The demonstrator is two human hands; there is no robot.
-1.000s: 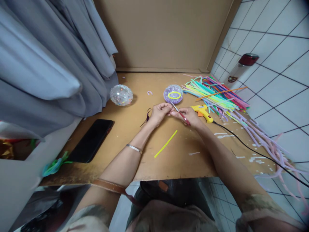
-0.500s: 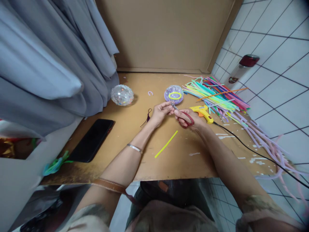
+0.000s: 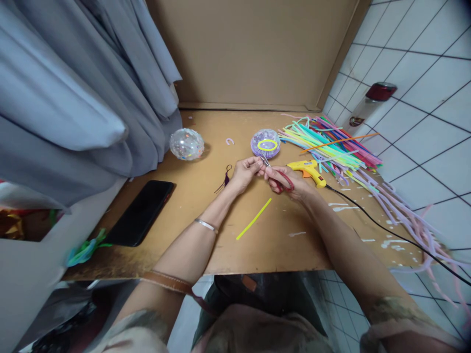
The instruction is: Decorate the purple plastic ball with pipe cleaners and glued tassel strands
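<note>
My right hand (image 3: 281,179) is closed round the red handles of a pair of scissors (image 3: 287,181), whose metal blades point up and left. At the blade tips my left hand (image 3: 247,172) is closed in a pinch; what its fingers hold is too small to make out. Just beyond the hands stands a purple-and-clear ball (image 3: 265,145) with a yellow ring on its front. A straight yellow pipe cleaner (image 3: 253,219) lies on the table nearer to me. Left of my left hand rests a dark tassel with a loop (image 3: 226,179).
A clear ball (image 3: 187,144) stands back left, and a small pale curved piece (image 3: 230,141) lies near the middle. To the left is a black phone (image 3: 142,213). A yellow glue gun (image 3: 311,172), its cord and a heap of coloured pipe cleaners (image 3: 331,144) occupy the right.
The scissors' handles and blades have spread slightly apart. Both hands stay in nearly the same place; the things on the table have not moved.
</note>
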